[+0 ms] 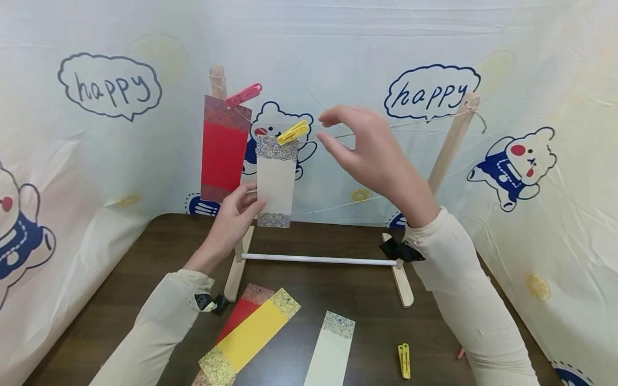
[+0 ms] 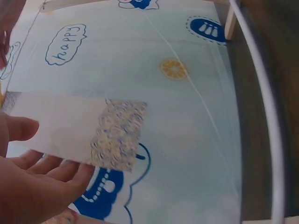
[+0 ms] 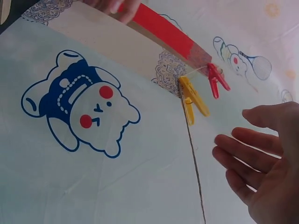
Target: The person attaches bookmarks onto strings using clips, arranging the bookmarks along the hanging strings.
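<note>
A white card [image 1: 276, 179] with blue lace-patterned ends hangs from a string [image 3: 190, 144] by a yellow clothespin [image 1: 293, 133]. My left hand [image 1: 236, 214] holds this card by its left edge, thumb over the front and the other fingers partly hidden behind it. To the right of the yellow clothespin, my right hand [image 1: 364, 147] is raised at string height. Its fingers and thumb are spread apart, and nothing is between them in the right wrist view. Left of the white card, a red card [image 1: 223, 153] hangs under a pink clothespin [image 1: 244, 95].
Wooden posts [image 1: 451, 145] carry the string, and a white rod [image 1: 318, 259] joins their feet low down. On the dark table [image 1: 357, 289] lie a yellow card [image 1: 253, 338] over red ones, another white card [image 1: 330, 348] and a loose yellow clothespin [image 1: 404, 360]. A printed curtain hangs behind.
</note>
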Action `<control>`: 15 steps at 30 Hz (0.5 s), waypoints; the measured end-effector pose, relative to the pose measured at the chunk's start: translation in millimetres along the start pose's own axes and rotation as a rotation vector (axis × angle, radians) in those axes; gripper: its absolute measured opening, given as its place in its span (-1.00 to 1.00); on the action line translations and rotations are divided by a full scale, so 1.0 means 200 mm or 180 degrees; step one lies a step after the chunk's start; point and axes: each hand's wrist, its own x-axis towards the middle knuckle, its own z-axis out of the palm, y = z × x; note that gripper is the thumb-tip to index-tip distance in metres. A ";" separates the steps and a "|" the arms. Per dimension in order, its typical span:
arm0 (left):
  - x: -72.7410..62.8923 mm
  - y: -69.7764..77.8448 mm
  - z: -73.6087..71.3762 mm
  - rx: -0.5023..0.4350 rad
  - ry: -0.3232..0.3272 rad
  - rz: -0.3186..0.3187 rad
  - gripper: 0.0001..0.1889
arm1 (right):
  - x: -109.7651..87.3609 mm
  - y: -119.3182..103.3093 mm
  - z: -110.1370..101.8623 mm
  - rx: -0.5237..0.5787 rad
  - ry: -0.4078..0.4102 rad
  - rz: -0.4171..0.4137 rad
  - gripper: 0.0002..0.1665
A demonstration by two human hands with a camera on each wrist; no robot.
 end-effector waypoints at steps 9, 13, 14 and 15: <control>-0.15 -0.12 -0.04 0.0463 -0.0085 -0.0226 -0.41 | -0.15 0.00 -0.03 0.0007 0.0548 -0.0376 -0.80; -0.24 -0.14 -0.03 0.0661 -0.0095 -0.0150 -0.38 | -0.23 0.02 -0.02 -0.0008 0.0602 -0.0462 -0.82; -0.26 -0.14 -0.02 0.0708 -0.0080 -0.0124 -0.38 | -0.25 0.02 -0.02 -0.0007 0.0596 -0.0466 -0.82; -0.28 -0.14 -0.02 0.0766 -0.0058 -0.0093 -0.37 | -0.27 0.03 -0.02 -0.0009 0.0586 -0.0464 -0.83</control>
